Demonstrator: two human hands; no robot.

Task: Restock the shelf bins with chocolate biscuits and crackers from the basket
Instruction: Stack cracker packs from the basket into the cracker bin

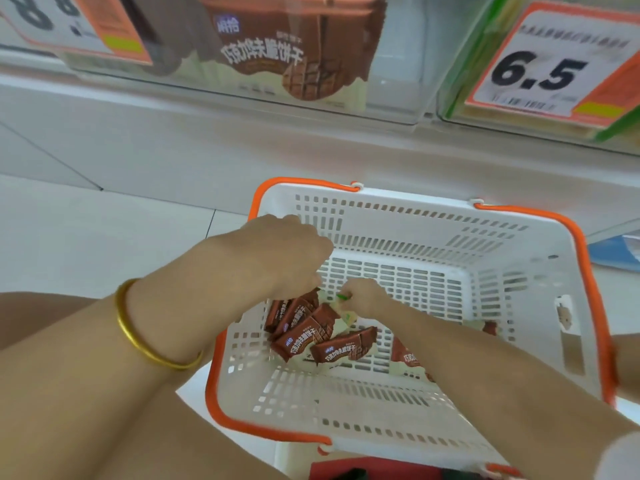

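bangle (152, 341) on left wrist | left grip (287, 251) in basket (433, 216), fingers curled down onto brown biscuits (311, 332) piled at its left floor; I cannot tell if it holds any | right grip (363, 296) clamped on pale green-edged pack (343, 298), possibly a cracker | 6.5 tag (540, 74) on shelf above, right

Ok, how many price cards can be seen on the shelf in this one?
2. The left price card hangs at the top left, partly cut off by the frame edge. The right price card, reading 6.5, hangs at the top right. Others may lie outside the view.
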